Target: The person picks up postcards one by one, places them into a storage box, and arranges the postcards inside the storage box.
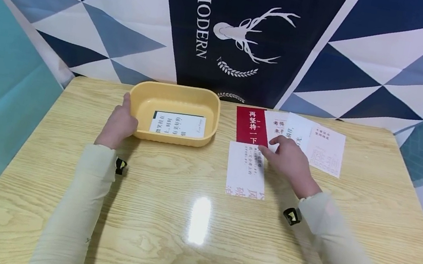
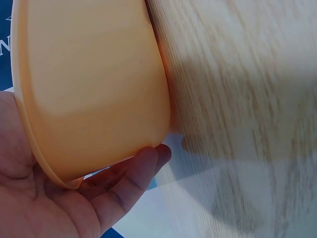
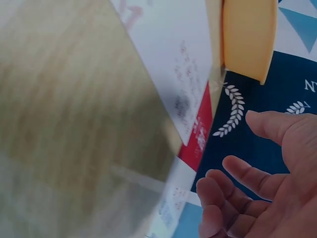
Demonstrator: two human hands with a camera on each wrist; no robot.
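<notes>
A yellow plastic tray (image 1: 172, 138) stands at the back of the wooden table (image 1: 194, 240), with one white printed card (image 1: 177, 124) lying in it. My left hand (image 1: 119, 124) grips the tray's left end, thumb up at the rim; the left wrist view shows the fingers (image 2: 133, 173) curled under the tray (image 2: 94, 84). My right hand (image 1: 290, 158) hovers over a spread of cards to the right of the tray, fingers relaxed and holding nothing (image 3: 267, 183). Under its fingertips lie a red card (image 1: 251, 124) and a white card (image 1: 245, 172).
More white cards (image 1: 325, 150) overlap behind and to the right of the right hand. A patterned cloth with a deer print (image 1: 248, 31) hangs behind the table's far edge. Bare wood lies in front of both forearms.
</notes>
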